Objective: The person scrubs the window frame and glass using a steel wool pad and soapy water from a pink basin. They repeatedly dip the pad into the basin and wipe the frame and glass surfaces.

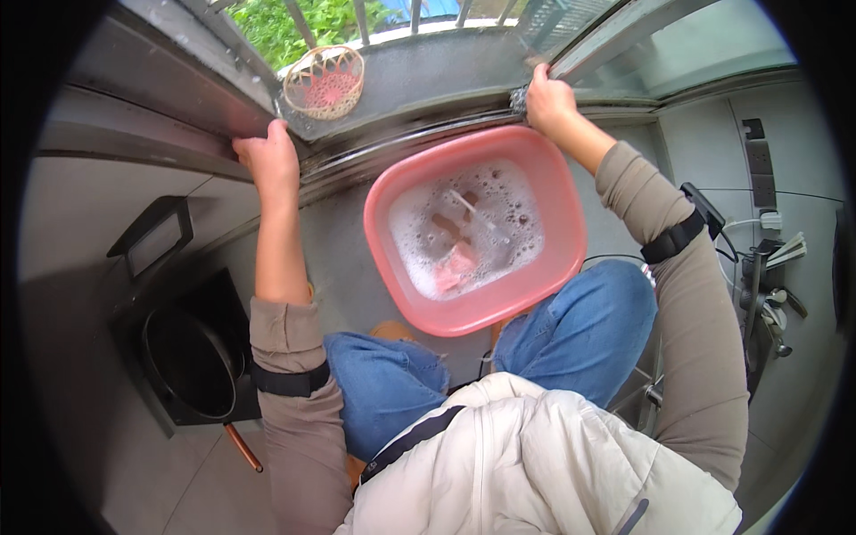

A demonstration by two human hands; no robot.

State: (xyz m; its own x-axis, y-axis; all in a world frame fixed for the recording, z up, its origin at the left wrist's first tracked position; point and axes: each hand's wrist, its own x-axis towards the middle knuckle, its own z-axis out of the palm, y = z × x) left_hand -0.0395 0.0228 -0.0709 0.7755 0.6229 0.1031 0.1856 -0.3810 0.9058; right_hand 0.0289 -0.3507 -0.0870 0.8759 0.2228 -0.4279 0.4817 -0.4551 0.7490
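Observation:
My left hand (271,160) grips the near edge of the left window sash (174,93), thumb upward. On the other side, my right hand (552,103) is closed on the edge of the right window sash (602,52). A silvery scouring pad (517,100) sits against the fingers of that hand; whether they hold it cannot be told. Between my arms stands a pink plastic basin (567,221) of soapy, foamy water. In it lie a pink cloth or sponge (456,269) and a thin white stick (463,200), partly sunk in suds. A metal window track (414,139) runs behind the basin.
A woven basket (331,93) with a pink base stands on the outer ledge, before metal bars (361,21). At left, a frying pan (190,364) rests on a dark hob. Wall sockets (762,160) and a utensil rack (756,294) are at right. My knees are near the basin.

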